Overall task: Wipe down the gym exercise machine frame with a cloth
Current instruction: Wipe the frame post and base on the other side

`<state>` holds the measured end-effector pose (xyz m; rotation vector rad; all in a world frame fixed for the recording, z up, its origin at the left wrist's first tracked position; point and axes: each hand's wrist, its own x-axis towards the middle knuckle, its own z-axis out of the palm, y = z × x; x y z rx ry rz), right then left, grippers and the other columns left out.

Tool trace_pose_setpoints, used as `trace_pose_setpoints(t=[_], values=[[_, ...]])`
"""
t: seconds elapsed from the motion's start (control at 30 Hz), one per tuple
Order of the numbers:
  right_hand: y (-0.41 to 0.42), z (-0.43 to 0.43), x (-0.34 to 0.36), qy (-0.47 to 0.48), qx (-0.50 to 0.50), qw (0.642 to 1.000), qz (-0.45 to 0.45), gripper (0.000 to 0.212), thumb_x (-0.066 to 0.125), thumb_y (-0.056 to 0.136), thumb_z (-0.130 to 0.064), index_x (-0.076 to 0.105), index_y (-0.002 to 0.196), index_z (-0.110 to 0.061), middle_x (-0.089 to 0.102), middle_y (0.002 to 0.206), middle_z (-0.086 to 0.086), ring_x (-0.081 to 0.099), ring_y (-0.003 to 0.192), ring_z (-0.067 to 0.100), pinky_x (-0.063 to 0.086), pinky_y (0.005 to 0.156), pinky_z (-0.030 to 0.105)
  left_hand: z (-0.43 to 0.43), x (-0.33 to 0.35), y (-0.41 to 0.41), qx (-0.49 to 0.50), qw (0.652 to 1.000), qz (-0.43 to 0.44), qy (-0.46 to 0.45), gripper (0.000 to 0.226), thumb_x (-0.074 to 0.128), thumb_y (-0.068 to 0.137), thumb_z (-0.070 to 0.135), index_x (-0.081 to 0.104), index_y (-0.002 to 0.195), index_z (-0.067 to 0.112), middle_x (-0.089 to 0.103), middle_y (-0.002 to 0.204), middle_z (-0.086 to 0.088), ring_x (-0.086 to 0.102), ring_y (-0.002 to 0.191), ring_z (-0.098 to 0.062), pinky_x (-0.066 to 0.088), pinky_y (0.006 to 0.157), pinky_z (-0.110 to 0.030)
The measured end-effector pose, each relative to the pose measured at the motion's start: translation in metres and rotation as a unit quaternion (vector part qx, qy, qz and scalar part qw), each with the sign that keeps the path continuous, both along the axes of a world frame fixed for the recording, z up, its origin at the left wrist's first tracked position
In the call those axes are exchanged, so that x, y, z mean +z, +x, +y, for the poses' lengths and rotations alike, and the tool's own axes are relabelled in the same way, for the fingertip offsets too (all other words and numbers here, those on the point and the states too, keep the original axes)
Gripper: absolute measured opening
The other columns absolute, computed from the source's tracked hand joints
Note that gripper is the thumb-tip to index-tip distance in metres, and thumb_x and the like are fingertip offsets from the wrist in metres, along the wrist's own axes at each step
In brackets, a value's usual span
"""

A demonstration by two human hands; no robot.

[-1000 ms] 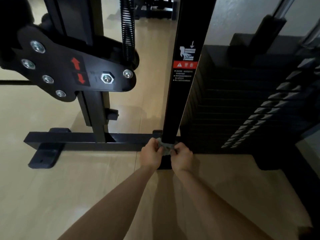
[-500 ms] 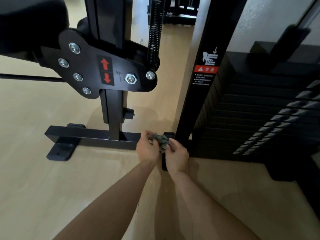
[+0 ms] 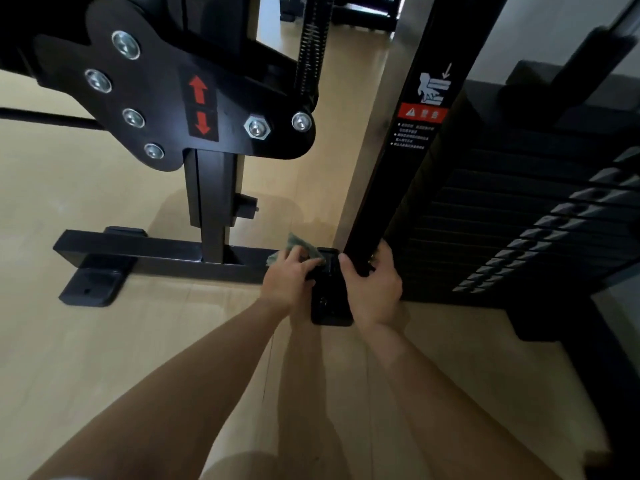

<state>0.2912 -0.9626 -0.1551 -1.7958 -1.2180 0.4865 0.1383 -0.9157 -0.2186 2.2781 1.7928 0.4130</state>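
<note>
Left grip [image 3: 287,276] bunches crumpled cloth [image 3: 297,242], right grip [image 3: 374,287] clasps square post [image 3: 394,174]

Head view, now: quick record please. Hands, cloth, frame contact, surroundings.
left hand: holds cloth against base bar, next to the post's foot
right hand: grips upright post at its bottom end
cloth: crumpled, greenish, partly under the fingers
right of post: weight stack
floor: light wood
</note>
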Motion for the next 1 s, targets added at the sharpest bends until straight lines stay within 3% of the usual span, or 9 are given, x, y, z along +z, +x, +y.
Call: trace_pose_setpoints(t=[0.2,0.3,0.4,0.5,0.53,0.63,0.73,0.8,1.0], values=[[-0.008,0.004,0.004,-0.015,-0.022,0.999,-0.021,0.063,0.063,0.093,-0.052,0.046,0.145,-0.021,0.068,0.123,0.004,0.064,0.115,0.023,0.055,0.096,0.037,-0.005,-0.005,-0.024,0.16,0.98,-0.106,0.042,0.019,0.064,0.095,0.014,0.072,0.111,0.02,0.058,0.114,-0.004,0.056,0.105,-0.024,0.051,0.087,-0.037],[-0.01,0.004,0.001,-0.002,-0.021,0.999,-0.039,0.062,0.061,0.093,-0.055,0.046,0.143,-0.021,0.069,0.122,0.003,0.066,0.113,0.022,0.056,0.096,0.038,-0.026,-0.011,-0.021,0.283,0.912,-0.298,0.013,0.012,0.066,0.094,0.013,0.072,0.102,0.018,0.063,0.11,0.003,0.061,0.1,-0.014,0.049,0.093,-0.027],[-0.012,0.003,0.001,0.008,-0.028,0.998,-0.056,0.061,0.06,0.092,-0.055,0.048,0.141,-0.02,0.071,0.119,0.003,0.068,0.109,0.022,0.057,0.093,0.039,-0.048,-0.013,0.007,0.374,0.745,-0.54,-0.12,0.007,0.068,0.094,0.013,0.07,0.099,0.018,0.07,0.098,0.0,0.069,0.097,-0.019,0.056,0.094,-0.035],[-0.011,0.002,0.002,0.0,-0.024,0.998,-0.065,0.06,0.06,0.092,-0.057,0.049,0.138,-0.021,0.071,0.116,0.003,0.068,0.107,0.021,0.058,0.092,0.04,-0.039,-0.004,0.029,0.394,0.499,-0.739,-0.223,0.015,0.061,0.098,0.003,0.063,0.111,0.009,0.068,0.11,-0.014,0.071,0.098,-0.027,0.058,0.093,-0.037],[-0.009,0.003,0.002,-0.005,-0.021,0.997,-0.074,0.059,0.06,0.091,-0.058,0.05,0.136,-0.021,0.071,0.114,0.002,0.068,0.104,0.021,0.058,0.09,0.041,-0.031,-0.003,0.031,0.388,0.439,-0.772,-0.246,0.02,0.058,0.099,0.002,0.061,0.118,0.008,0.064,0.115,-0.016,0.069,0.099,-0.028,0.058,0.093,-0.035],[-0.002,0.005,0.003,-0.016,-0.009,0.995,-0.095,0.053,0.062,0.091,-0.057,0.055,0.127,-0.018,0.072,0.106,0.001,0.07,0.098,0.021,0.059,0.086,0.041,-0.014,-0.005,0.035,0.384,0.339,-0.813,-0.278,0.03,0.054,0.102,0.005,0.059,0.13,0.012,0.058,0.127,-0.021,0.064,0.114,-0.033,0.058,0.088,-0.033],[-0.004,0.004,0.004,-0.024,-0.01,0.995,-0.095,0.054,0.063,0.091,-0.055,0.055,0.129,-0.017,0.072,0.109,0.002,0.069,0.1,0.021,0.058,0.086,0.038,-0.011,-0.004,0.035,0.389,0.287,-0.831,-0.275,0.03,0.055,0.102,0.01,0.059,0.132,0.013,0.059,0.128,-0.022,0.065,0.107,-0.034,0.06,0.084,-0.036],[-0.007,0.004,0.004,-0.034,-0.01,0.996,-0.084,0.057,0.063,0.092,-0.055,0.053,0.133,-0.017,0.071,0.114,0.002,0.068,0.104,0.021,0.057,0.088,0.034,-0.01,-0.005,0.024,0.393,0.286,-0.834,-0.263,0.03,0.053,0.103,0.015,0.059,0.133,0.014,0.06,0.125,-0.018,0.065,0.099,-0.031,0.058,0.085,-0.036],[-0.015,0.005,0.004,-0.035,-0.024,0.998,-0.048,0.062,0.063,0.092,-0.054,0.048,0.14,-0.019,0.068,0.125,0.0,0.064,0.115,0.021,0.052,0.097,0.034,-0.015,-0.005,-0.044,0.424,0.291,-0.832,-0.21,0.03,0.056,0.102,0.017,0.06,0.132,0.015,0.059,0.126,-0.015,0.061,0.116,-0.032,0.059,0.085,-0.032]])
